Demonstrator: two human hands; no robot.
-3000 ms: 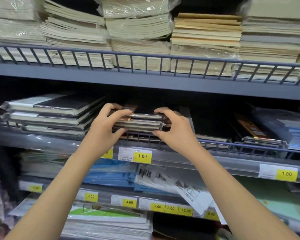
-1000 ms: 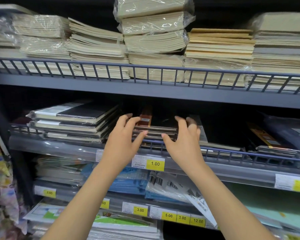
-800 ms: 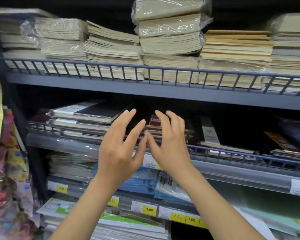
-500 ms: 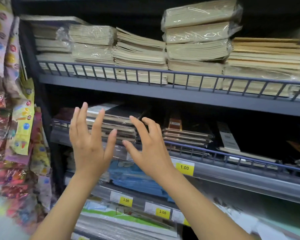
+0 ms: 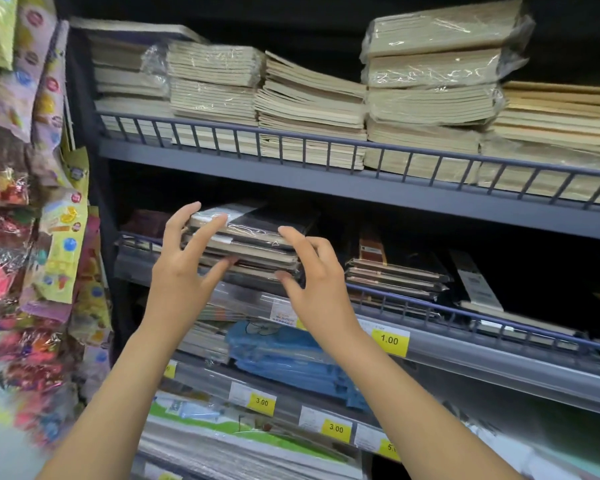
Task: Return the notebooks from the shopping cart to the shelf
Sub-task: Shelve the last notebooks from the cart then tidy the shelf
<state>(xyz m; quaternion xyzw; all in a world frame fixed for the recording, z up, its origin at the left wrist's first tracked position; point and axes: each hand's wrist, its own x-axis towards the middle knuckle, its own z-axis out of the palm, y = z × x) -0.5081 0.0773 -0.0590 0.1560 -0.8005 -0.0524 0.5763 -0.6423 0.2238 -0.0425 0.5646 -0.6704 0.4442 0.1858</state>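
Observation:
A stack of plastic-wrapped dark and white notebooks (image 5: pixel 253 237) lies at the left of the middle shelf (image 5: pixel 465 317), behind its wire rail. My left hand (image 5: pixel 184 275) is at the stack's left front corner, fingers spread above and thumb below. My right hand (image 5: pixel 317 285) brackets the right front corner, index finger at the top edge and thumb at the bottom. Neither hand is closed on the stack. A smaller stack of dark notebooks (image 5: pixel 395 275) lies just right of my right hand. The shopping cart is out of view.
The upper shelf (image 5: pixel 326 181) carries tall piles of beige notebooks (image 5: pixel 309 109), some shrink-wrapped. Colourful hanging packets (image 5: pixel 32 202) crowd the left side. Blue packs (image 5: pixel 284 355) and yellow price tags (image 5: pixel 389 340) sit on the shelves below.
Both hands left the small dark stack and moved left to the bigger stack; the view swung left with them, bringing the hanging packets into sight.

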